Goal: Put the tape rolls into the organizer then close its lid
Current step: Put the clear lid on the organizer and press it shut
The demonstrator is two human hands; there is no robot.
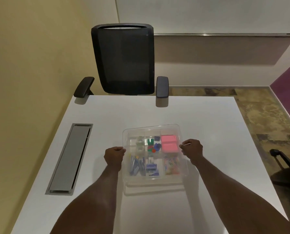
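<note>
The white rectangular counter (200, 124) carries all items; a black mesh-backed office chair (123, 59) stands at its far edge; a long grey metal cable-tray cover (70, 157) is set flush into the counter surface on the left.

The clear plastic compartmented organizer (153, 180) sits at the counter centre, near the person; its clear plastic lid (151, 128) lies over the compartments, held at both side edges; whether it is fully seated cannot be told.

The left hand (114, 157) is curled almost closed, fingertips pinching the left lid edge; the right hand (192, 149) is likewise curled, fingertips pinching the right lid edge.

Contents visible through the lid: pink sticky-note pads (169, 143) in the far right compartment; clear tape rolls (140, 144) in the far left compartment; blue and purple staple boxes (135, 166) in the near left compartment; multicoloured paper clips (172, 166) in the near right compartment; small green, red and blue clips (152, 146) in the far centre compartment.
</note>
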